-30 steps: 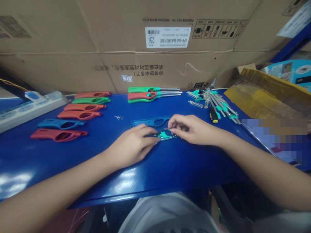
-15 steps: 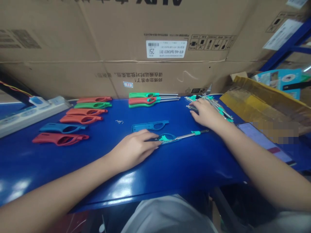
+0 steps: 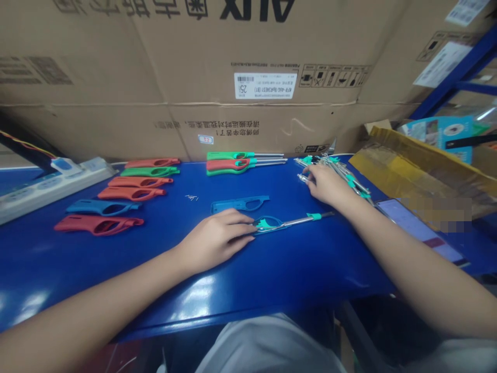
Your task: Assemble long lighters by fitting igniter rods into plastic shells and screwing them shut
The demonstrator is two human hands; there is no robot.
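Glossy blue tabletop (image 3: 272, 280). Blue plastic lighter half with green trigger and silver tube (image 3: 288, 224) lies mid-table, my left hand (image 3: 219, 235) clasping its handle end. Second blue plastic half (image 3: 236, 203) just beyond. Right hand (image 3: 324, 181) at clear plastic cylinder (image 3: 303, 178) beside silver tube heap (image 3: 351, 180); cannot tell if grasped.

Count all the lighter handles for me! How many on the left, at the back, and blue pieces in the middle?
Loose handles on the left: 6
Lighters lying together at the back: 3
Blue handle pieces in the middle: 2, one partly under the left hand
Total: 11
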